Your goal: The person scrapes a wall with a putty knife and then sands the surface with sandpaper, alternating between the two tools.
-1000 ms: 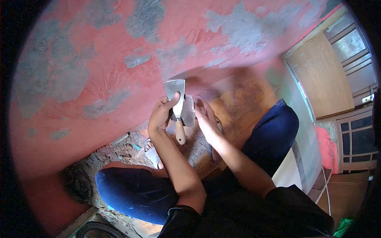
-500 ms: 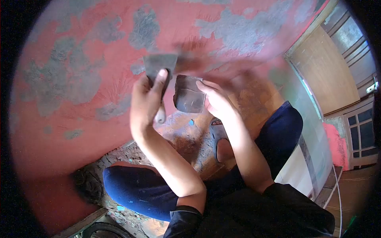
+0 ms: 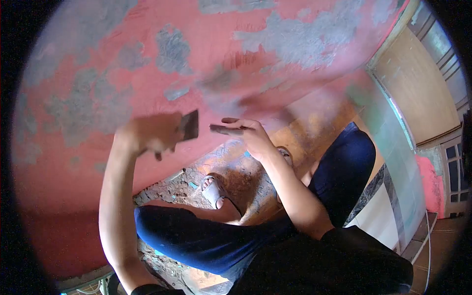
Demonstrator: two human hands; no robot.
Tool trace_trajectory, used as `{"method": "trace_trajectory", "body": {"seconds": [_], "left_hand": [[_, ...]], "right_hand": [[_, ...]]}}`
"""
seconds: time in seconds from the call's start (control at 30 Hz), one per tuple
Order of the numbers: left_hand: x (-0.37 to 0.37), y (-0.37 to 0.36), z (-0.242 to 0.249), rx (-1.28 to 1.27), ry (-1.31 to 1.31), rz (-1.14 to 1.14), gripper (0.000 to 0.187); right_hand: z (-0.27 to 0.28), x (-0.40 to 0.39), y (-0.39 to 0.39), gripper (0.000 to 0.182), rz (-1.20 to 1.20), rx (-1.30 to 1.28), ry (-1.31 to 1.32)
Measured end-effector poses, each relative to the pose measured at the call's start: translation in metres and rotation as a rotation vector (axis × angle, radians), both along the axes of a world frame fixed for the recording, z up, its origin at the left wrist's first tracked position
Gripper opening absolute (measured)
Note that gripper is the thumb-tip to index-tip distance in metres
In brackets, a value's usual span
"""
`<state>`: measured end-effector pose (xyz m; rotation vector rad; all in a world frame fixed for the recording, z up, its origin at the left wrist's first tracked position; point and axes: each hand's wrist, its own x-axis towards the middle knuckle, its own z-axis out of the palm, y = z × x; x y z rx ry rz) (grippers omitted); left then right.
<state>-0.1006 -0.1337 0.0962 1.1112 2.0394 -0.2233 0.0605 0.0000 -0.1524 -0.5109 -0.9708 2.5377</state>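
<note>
My left hand (image 3: 150, 132), smeared by motion, is closed around a putty knife (image 3: 191, 126) in front of the wall. The knife's dark metal blade points right, and part of its handle shows below my fingers. To the right, my right hand (image 3: 256, 138) grips a thin, dark, flat piece (image 3: 225, 130), turned almost edge-on. A small gap separates the blade from that piece. What lies on the piece's upper face cannot be made out from this angle. The red wall (image 3: 147, 93) carries several grey patches (image 3: 173, 50).
Rubble (image 3: 164, 191) lies along the wall's foot. My bent legs (image 3: 191, 241) and sandalled foot (image 3: 212, 191) take up the floor below my hands. A wooden panel (image 3: 418, 88) stands at the right, with a white cable (image 3: 428, 246) running below it.
My left hand has swung left and down with the putty knife, away from the flat piece. My right hand has lowered slightly and tipped the piece from face-on to nearly edge-on.
</note>
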Motion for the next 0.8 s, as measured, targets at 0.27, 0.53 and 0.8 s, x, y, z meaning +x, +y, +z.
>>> {"method": "trace_trajectory", "body": {"seconds": [0.27,0.53,0.8], "left_hand": [[-0.056,-0.041,-0.121,0.000,-0.323,0.114,0.044],[-0.048,-0.030,-0.138,0.147,-0.654,0.377,0.067],[-0.030,-0.027,-0.150,0.315,-0.836,0.592,0.047]], "right_hand": [[-0.004,0.001,-0.004,0.038,-0.146,0.625,0.023],[0.013,0.003,-0.008,0.040,-0.112,0.960,-0.053],[0.038,0.014,-0.002,0.067,0.260,0.780,-0.150]]}}
